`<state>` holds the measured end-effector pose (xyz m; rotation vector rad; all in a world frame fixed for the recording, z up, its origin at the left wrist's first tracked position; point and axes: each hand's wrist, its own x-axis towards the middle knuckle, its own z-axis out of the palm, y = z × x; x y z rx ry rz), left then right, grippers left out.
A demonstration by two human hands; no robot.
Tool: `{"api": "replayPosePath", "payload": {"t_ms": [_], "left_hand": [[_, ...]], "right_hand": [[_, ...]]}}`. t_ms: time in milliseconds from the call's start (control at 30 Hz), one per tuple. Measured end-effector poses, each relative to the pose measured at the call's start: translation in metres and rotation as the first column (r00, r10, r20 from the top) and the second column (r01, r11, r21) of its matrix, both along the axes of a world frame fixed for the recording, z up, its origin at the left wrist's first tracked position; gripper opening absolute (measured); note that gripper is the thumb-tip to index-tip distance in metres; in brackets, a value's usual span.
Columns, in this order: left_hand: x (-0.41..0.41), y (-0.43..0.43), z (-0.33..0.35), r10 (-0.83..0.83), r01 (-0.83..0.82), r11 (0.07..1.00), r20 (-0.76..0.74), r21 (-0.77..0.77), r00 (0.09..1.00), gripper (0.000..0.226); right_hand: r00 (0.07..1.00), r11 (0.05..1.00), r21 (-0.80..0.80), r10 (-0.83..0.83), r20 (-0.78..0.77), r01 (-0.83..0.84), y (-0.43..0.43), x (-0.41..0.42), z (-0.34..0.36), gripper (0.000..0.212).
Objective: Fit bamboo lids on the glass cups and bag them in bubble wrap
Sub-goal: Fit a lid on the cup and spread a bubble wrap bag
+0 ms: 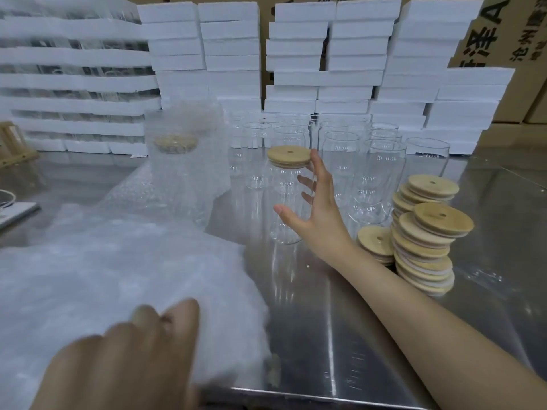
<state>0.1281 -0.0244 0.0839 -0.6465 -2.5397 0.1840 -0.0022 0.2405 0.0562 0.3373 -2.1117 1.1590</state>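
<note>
Near the middle of the steel table [325,335], holding a lidded glass cup [282,184] in the right hand [319,214]: thumb across the near wall, other fingers showing through the glass behind, index finger up against the rim of the bamboo lid [289,156]. Cannot tell whether lifted clear of the steel or standing on it. Likely to go wrong in three ways from here. Could slip, being smooth glass taken in a loose, spread hold rather than a full wrap. Could knock the bare cups [381,161] crowded just behind and to the right, or catch the leaning lid stacks [423,238] beside the forearm on the way across. Could shed the lid if only lightly seated and tipped going into a bag. Looks tall, clear and can-shaped with a narrowed shoulder, capped by a pale round disc with a small centre hole, sitting level. Further left, past a bagged cup [183,164] upright in its sleeve, heaped bubble wrap [103,261] over the near left of the table, with the left hand [127,350] low on it, too blurred to say whether pinching a sheet or merely lying there. Beyond all, walled in by stacked foam boxes [296,54] and cardboard cartons [503,34].
</note>
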Motion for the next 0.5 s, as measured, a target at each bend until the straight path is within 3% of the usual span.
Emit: {"api": "replayPosePath", "payload": {"t_ms": [100, 200, 267, 367, 500], "left_hand": [[0.023, 0.02, -0.006, -0.129, 0.103, 0.986, -0.207, -0.133, 0.97, 0.019], [0.021, 0.042, 0.0, -0.194, 0.174, 0.98, -0.24, -0.102, 0.951, 0.007], [0.005, 0.054, 0.002, -0.198, 0.187, 0.98, -0.223, -0.066, 0.955, 0.01], [-0.024, 0.067, 0.004, -0.1, 0.095, 0.994, -0.107, -0.052, 0.989, 0.04], [-0.047, 0.076, 0.004, -0.001, -0.007, 0.994, -0.081, -0.109, 0.997, 0.048]], "right_hand": [[1.0, 0.999, -0.051, -0.006, -0.019, 0.005, 0.003, 0.0, 0.001, 0.095], [0.999, 0.995, -0.097, -0.025, -0.024, 0.023, 0.008, 0.0, 0.003, 0.096], [0.998, 0.992, -0.111, -0.061, -0.029, 0.057, 0.012, -0.002, 0.005, 0.098], [0.991, 0.98, -0.156, -0.128, -0.048, 0.119, 0.019, -0.004, 0.004, 0.1], [0.981, 0.972, -0.162, -0.183, -0.057, 0.172, 0.021, -0.006, 0.002, 0.102]]}}
